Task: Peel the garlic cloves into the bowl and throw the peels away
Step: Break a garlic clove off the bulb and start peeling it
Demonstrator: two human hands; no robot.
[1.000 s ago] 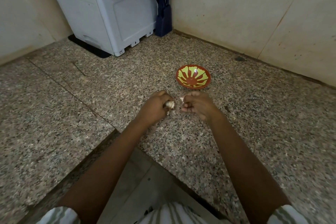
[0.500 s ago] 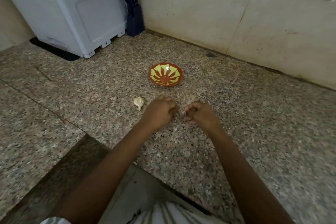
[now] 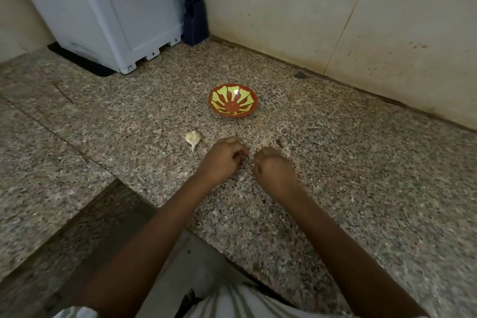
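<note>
Granite counter (image 3: 361,188), painted bowl (image 3: 219,104) further back.
Your left hand (image 3: 222,160) and right hand (image 3: 273,170) are curled tight, garlic (image 3: 193,137) just left; can't tell what they're holding.

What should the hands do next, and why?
Probably peel the small bit that the left hand and right hand seem to pinch between them; it is too small to see clearly. The bowl looks empty, and the garlic lies on the counter beside the left hand, untouched.
</note>
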